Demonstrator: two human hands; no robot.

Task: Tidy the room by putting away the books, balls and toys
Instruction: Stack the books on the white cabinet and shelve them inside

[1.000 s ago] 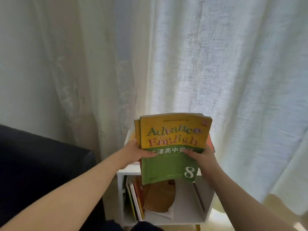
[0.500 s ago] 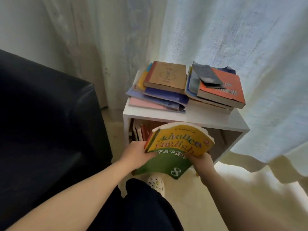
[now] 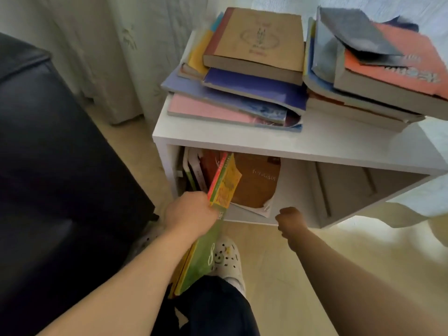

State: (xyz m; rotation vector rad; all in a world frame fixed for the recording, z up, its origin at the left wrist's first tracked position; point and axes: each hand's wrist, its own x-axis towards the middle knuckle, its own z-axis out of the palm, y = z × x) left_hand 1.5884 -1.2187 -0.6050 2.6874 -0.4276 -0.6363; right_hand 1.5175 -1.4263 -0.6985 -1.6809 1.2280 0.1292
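Shelving the book (image 3: 225, 187): left grip (image 3: 191, 212) clasps its middle, top end entering the shelf (image 3: 242, 139) cubby beside upright books (image 3: 194, 170); right grip (image 3: 289, 219), loosely curled, holds nothing. Best slid in upright along its neighbours, clear of the leaning brown book (image 3: 257, 183).

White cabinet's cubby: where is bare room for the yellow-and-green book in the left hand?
Free: the cubby's right half, between the leaning brown book and the right wall of the white cabinet; also the top's front strip. Crowded: upright books at the cubby's left, two book stacks on top.
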